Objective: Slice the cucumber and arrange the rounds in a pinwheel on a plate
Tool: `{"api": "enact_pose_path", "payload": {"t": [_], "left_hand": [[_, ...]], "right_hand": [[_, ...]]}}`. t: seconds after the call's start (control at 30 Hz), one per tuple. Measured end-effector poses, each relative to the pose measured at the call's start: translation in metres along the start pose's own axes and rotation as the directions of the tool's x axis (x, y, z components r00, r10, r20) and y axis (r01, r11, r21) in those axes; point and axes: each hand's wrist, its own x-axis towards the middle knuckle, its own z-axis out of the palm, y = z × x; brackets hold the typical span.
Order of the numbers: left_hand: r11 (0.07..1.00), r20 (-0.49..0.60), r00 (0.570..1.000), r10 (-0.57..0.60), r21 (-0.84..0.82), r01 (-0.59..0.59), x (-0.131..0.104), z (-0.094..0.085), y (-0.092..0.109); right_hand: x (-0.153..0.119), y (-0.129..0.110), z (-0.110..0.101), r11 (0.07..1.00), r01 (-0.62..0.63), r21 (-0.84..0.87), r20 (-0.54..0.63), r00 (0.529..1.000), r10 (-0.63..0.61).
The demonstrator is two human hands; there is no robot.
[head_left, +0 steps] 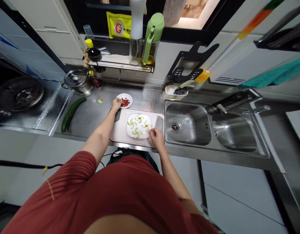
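Observation:
My left hand [117, 104] is at the left rim of a small white plate [130, 103] that holds small red pieces [125, 102]. Its fingers are pinched together, and whatever is between them is too small to make out. A larger squarish white plate [129, 133] lies on a pale cutting board [120, 131]. On it, thin green-edged cucumber slices [137, 132] form several pinwheels, some with red bits at the centre. Closed at the fingertips, my right hand [156, 137] is by this plate's right edge; its contents cannot be seen. Beyond it lies a knife blade [159, 123].
A whole cucumber [72, 113] and a small cucumber piece [99, 101] lie on the steel counter to the left. Behind them stands a lidded pot [78, 83]. A double sink [189, 141] adjoins the board on the right. Above hangs a shelf [118, 61] with bottles.

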Motion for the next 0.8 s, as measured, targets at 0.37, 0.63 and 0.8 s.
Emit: {"api": "enact_pose_path", "payload": {"t": [0.37,0.63,0.8], "left_hand": [[0.98,0.108,0.994,-0.005,-0.195,0.026,0.001,-0.0022,-0.0022],[0.996,0.054,0.995,0.085,0.014,-0.086,-0.0013,-0.0075,0.0001],[0.992,0.046,0.991,0.123,-0.008,-0.123,-0.0045,-0.0058,0.0032]], "right_hand": [[0.0012,0.0032,-0.0004,1.0,-0.003,0.006,-0.006,1.0,0.003],[0.0041,0.0036,-0.0001,1.0,0.003,-0.001,-0.014,1.0,-0.003],[0.0062,0.0039,0.0007,1.0,0.017,0.015,-0.003,1.0,-0.017]]}}
